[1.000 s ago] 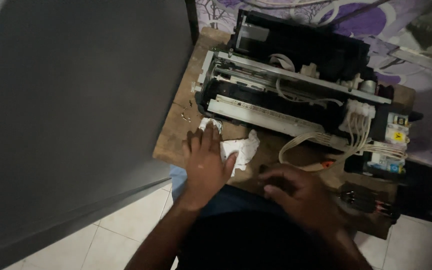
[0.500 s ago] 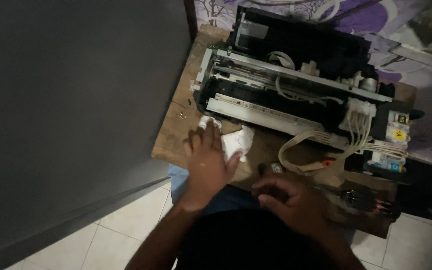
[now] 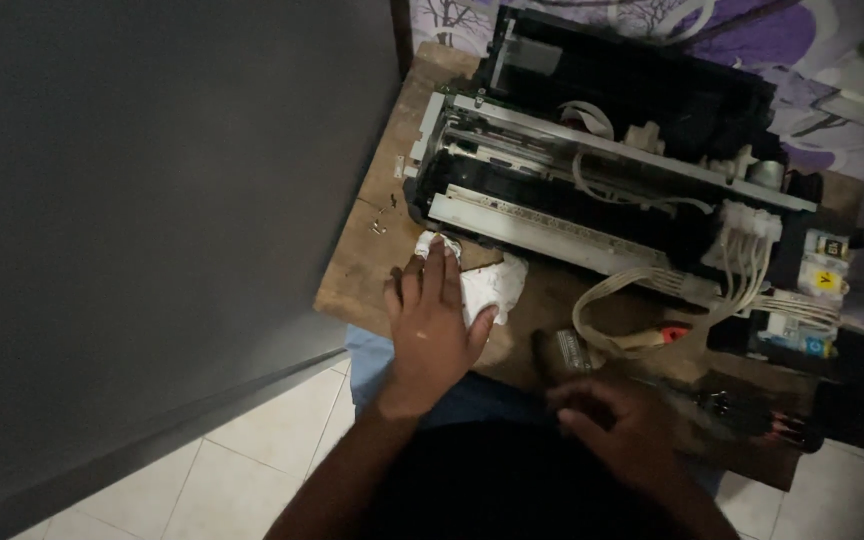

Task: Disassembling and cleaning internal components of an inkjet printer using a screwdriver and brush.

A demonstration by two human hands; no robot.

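My left hand [image 3: 432, 325] lies flat, fingers spread, on a crumpled white tissue [image 3: 492, 285] at the front of a wooden table [image 3: 372, 250]. Just beyond it stands a dismantled printer [image 3: 602, 180] with its cover off, showing metal rails, white ink tubes [image 3: 642, 290] and coloured ink tanks [image 3: 812, 300] on the right. My right hand [image 3: 617, 425] hovers low at the table's near edge, blurred, fingers curled beside a small dark part [image 3: 562, 350]; I cannot tell if it holds anything.
A large grey panel [image 3: 152, 200] fills the left side. Small screws [image 3: 382, 215] lie on the table's left part. A purple patterned cloth [image 3: 752, 40] lies behind the printer. White floor tiles [image 3: 252, 460] show below.
My left hand has stayed on the tissue, bunching it slightly. My right hand has drawn back toward me and to the right along the table's front edge.
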